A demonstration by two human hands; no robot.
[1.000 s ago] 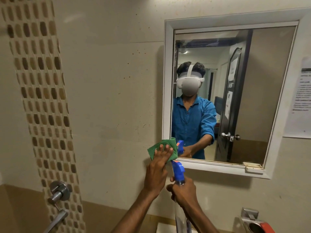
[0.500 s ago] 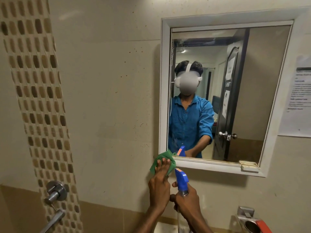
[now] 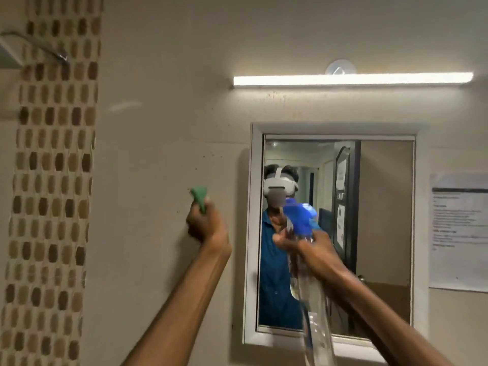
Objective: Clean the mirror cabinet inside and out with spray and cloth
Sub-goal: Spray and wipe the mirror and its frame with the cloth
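Note:
The white-framed mirror cabinet point(image 3: 253, 233) hangs on the beige wall, its door closed. My right hand point(image 3: 314, 247) is raised in front of the glass and grips a clear spray bottle point(image 3: 317, 326) by the neck, its blue trigger head point(image 3: 301, 216) pointing at the mirror. My left hand point(image 3: 206, 224) is a fist held up against the wall to the left of the cabinet, closed on a bunched green cloth point(image 3: 200, 196) that sticks out above the fingers. The mirror reflects a person in a blue shirt and a dark door.
A lit tube light point(image 3: 351, 80) runs above the cabinet. A printed paper notice point(image 3: 458, 231) is stuck to the wall on the right. A strip of brown mosaic tile point(image 3: 52, 180) runs down the left wall, with a shower arm point(image 3: 39, 48) at the top left.
The view has tilted upward. Both hands rose from below the cabinet's lower edge: the right lifted the bottle in front of the glass, the left moved up and left with the cloth bunched.

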